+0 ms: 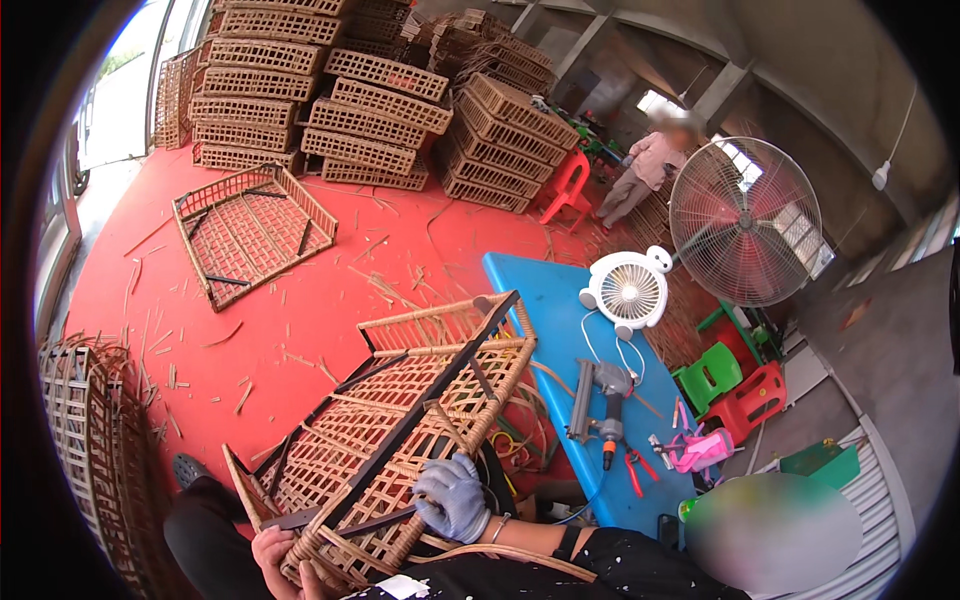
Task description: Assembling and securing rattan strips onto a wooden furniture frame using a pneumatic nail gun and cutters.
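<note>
A large woven rattan basket (pixel 375 425) with dark flat bars across it is tilted over my lap. My left hand (pixel 280 568), bare, grips its near lower corner beside the end of a dark bar. My right hand (pixel 455 497), in a grey-blue glove, is closed at the basket's near right side, fingers curled over the weave near another dark bar. A bent rattan strip (pixel 447 425) arcs up just above the glove. Below my right wrist runs a long loose rattan strip (pixel 520 550). What lies under the gloved fingers is hidden.
At right, a blue table (pixel 545 305) bears a white fan (pixel 628 290), a nail gun (pixel 600 405), red-handled pliers (pixel 638 470) and a pink pouch (pixel 703 450). Another basket (pixel 255 235) lies on the red floor among rattan scraps. Stacked baskets (pixel 265 85) and a person (pixel 650 165) are farther back.
</note>
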Demonstrator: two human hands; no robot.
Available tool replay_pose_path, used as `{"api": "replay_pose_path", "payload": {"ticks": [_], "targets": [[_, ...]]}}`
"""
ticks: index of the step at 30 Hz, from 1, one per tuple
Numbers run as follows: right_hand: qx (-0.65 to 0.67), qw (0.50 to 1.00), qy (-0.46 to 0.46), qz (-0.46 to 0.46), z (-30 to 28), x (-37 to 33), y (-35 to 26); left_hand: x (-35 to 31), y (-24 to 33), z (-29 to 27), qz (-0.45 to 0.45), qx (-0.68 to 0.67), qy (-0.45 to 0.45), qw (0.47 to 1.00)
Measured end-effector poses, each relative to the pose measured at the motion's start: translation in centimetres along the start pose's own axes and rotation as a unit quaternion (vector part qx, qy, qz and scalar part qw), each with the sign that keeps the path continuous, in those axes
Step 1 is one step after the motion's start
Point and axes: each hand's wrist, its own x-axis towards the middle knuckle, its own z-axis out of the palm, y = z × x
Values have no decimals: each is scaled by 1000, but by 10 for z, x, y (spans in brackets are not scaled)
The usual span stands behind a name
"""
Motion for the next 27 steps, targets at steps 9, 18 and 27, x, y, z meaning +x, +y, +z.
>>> {"api": "replay_pose_path", "payload": {"ticks": [9, 18, 27], "targets": [[-7, 1000, -10, -5, 2, -1, 2, -1, -7, 3, 19, -13, 10, 1000], [-5, 1000, -5, -7, 0, 1, 1, -5, -15, 3, 23, -11, 15, 1000], [-4, 1000, -3, -5, 0, 0, 1, -2, -9, 5, 23, -33, 18, 999]]}}
